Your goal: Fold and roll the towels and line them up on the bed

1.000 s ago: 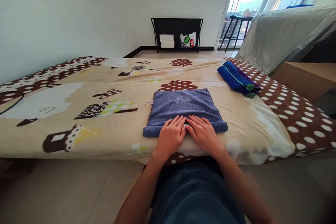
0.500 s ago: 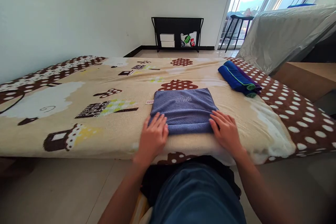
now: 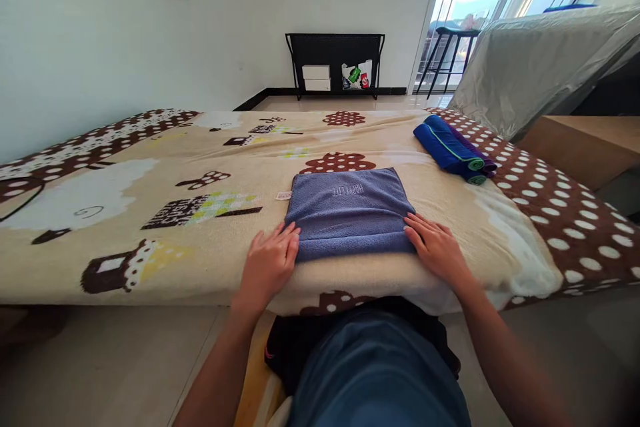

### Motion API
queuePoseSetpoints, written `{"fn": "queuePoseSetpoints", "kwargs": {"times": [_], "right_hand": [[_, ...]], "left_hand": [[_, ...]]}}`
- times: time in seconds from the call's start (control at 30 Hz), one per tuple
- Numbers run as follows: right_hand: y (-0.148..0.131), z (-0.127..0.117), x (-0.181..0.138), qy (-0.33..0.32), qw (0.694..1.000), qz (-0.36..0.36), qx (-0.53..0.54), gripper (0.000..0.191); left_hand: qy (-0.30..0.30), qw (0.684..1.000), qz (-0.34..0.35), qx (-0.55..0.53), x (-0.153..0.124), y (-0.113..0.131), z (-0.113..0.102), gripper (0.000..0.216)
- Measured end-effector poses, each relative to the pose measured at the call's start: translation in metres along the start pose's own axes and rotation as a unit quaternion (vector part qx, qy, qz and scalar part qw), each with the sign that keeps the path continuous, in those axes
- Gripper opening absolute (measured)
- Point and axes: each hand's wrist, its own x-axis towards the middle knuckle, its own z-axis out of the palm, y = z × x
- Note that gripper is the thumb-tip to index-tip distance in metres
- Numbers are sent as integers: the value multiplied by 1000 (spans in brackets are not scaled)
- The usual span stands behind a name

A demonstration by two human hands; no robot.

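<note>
A blue-grey towel (image 3: 350,203) lies flat on the bed with HAPPY LIFE lettering upside down near its far side. Its near edge is turned over into a narrow folded strip, and a small white tag (image 3: 283,195) sticks out on the left. My left hand (image 3: 270,259) rests at the near left corner, fingers stretched out over the towel's edge. At the right edge, my right hand (image 3: 436,247) lies with its fingertips on the fold's end, fingers extended. Farther right are rolled towels, blue with green trim (image 3: 447,147) and purple (image 3: 473,150).
A cream and brown patterned blanket (image 3: 240,240) covers the bed, whose front edge is close to my body. Beyond stand a black rack (image 3: 335,50) and a stool (image 3: 453,47). A plastic-covered object (image 3: 540,60) and a cardboard box (image 3: 585,147) are at the right.
My left hand has slid left, off the towel's folded strip to its corner. My right hand has shifted slightly right to the edge. The fold looks straighter.
</note>
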Motion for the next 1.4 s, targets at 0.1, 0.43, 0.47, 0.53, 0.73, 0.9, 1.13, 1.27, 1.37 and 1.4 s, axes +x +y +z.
{"fn": "queuePoseSetpoints", "kwargs": {"times": [0.1,0.43,0.47,0.53,0.73,0.9,1.13,1.27,1.37,1.4], "right_hand": [[1,-3,-2,23,999,2,-28,51],[-83,16,26,-32,994,-96,51,47],[-76,16,26,-24,995,-82,45,47],[-53,15,22,-6,998,-48,31,48],[7,3,5,16,1000,12,-8,48],[-25,2,15,31,999,-26,-7,51],[-48,12,33,-13,999,-28,17,52],[-11,8,21,-3,1000,14,7,50],[10,3,8,17,1000,9,-4,49],[13,1,3,35,999,-1,-6,48]], "left_hand": [[60,998,-14,33,-2,4,-4,46],[-41,985,147,-81,32,87,15,46],[-34,988,129,-74,31,79,16,46],[-15,995,84,-56,24,54,16,46],[52,999,-5,-1,0,-8,8,46],[72,997,22,-4,12,29,4,45],[-36,996,49,-60,36,44,14,46],[9,999,-3,-36,21,-4,16,45],[63,998,3,-15,3,-27,13,42],[89,996,13,-12,-3,-30,11,41]]}}
